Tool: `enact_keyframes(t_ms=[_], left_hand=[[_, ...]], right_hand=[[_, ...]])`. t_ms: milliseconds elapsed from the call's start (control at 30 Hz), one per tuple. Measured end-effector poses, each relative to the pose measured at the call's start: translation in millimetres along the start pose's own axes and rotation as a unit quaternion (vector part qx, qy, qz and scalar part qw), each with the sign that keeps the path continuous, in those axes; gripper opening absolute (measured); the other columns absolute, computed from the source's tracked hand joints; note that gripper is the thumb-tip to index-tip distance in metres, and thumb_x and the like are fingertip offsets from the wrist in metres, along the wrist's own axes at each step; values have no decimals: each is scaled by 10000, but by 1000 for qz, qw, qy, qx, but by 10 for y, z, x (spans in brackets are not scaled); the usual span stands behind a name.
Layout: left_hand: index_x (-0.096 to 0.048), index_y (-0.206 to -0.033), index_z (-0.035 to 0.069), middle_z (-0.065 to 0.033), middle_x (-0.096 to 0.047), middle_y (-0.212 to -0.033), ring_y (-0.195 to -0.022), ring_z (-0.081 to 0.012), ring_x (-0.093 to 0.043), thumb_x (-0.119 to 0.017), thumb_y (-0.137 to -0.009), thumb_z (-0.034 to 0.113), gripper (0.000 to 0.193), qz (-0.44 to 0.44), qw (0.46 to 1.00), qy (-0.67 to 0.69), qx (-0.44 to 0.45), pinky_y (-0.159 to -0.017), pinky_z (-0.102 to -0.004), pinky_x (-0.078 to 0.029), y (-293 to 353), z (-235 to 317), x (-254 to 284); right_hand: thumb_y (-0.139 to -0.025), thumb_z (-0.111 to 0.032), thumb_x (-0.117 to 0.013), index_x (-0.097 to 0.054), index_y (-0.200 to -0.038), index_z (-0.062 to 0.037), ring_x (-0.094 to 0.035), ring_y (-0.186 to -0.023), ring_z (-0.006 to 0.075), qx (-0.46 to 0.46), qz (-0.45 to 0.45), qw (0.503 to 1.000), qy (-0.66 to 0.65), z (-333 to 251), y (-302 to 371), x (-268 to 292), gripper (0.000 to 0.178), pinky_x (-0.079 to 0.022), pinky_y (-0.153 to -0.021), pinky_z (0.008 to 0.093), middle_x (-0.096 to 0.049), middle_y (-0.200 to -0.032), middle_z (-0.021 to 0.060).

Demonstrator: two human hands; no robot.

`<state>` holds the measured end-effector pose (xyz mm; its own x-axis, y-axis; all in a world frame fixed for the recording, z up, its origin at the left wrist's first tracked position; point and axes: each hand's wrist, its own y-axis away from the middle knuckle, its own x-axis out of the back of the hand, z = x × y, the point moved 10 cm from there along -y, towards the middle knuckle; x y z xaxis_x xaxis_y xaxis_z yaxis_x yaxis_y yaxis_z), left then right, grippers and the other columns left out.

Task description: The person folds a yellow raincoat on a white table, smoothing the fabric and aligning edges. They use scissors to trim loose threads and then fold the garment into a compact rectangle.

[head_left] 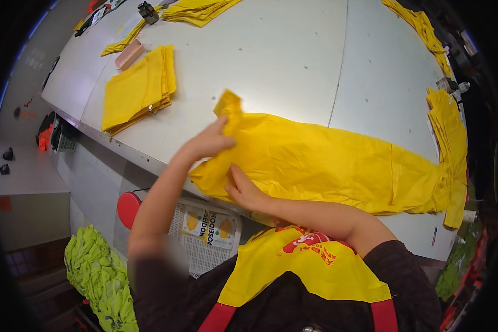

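A long piece of yellow cloth [337, 160], folded lengthwise and a little wrinkled, stretches across the white table in front of me. At its left end my left hand [213, 138] is closed on the cloth, and a corner stands up blurred above the fingers. My right hand [248, 191] lies on the near edge of the same end, thumb and fingers apart, pressing lightly against the fabric. The cloth's right end reaches a stack of yellow cloth pieces [448, 149] by the table's right side.
On the white table [271, 61], a folded yellow stack [141, 91] sits at the left beside a pink tray [129, 54]. Farther back are a dark bottle [148, 12] and more yellow cloth [199, 10]. Below the near edge are a white basket [235, 232] and a red round seat [128, 210].
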<state>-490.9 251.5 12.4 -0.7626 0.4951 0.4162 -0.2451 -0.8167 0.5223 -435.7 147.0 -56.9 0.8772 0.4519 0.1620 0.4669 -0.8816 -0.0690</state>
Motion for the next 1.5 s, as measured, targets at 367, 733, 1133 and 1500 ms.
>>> enact_keyframes(t_ms=[367, 733, 1133, 1500], left_hand=[[-404, -1167, 49, -199, -489, -1135, -997, -384, -514, -623, -741, 250, 519, 206, 968, -116, -88, -832, -435, -433, -91, -74, -1322], [-297, -1332, 58, -203, -457, -1140, -1036, -375, -473, -695, -679, 288, 798, 174, 973, -140, -65, -847, -438, -440, 3, -63, -1475], [-308, -1322, -2, -196, -486, -1090, -1013, -350, -458, -618, -739, 351, 749, 281, 909, -257, -171, -920, -428, -353, 8, -65, -1749], [-350, -1341, 49, -198, -400, -1303, -1264, -327, -324, -527, -829, 352, 621, 275, 839, -333, -330, -1016, -532, -208, 652, 669, -2355]], right_hand=[[-812, -207, -504, -597, -954, -54, -543, -941, 343, -106, -521, 832, 157, -662, 961, 124, 229, -442, -810, 409, -573, -1043, 183], [-800, -114, -526, -370, -1312, -64, -461, -1125, 308, -173, -101, 934, 297, -236, -1116, 1144, 537, -350, -925, 417, -524, -1197, 168], [-858, -335, -470, -395, -1294, -117, -594, -869, 351, -45, -191, 895, 402, -143, -804, 372, 493, -462, -747, 458, -608, -929, 205], [-684, -248, -605, -677, -769, -28, -617, -799, 336, -39, -120, 926, 355, -58, -508, -51, 247, -493, -711, 413, -643, -795, 178]])
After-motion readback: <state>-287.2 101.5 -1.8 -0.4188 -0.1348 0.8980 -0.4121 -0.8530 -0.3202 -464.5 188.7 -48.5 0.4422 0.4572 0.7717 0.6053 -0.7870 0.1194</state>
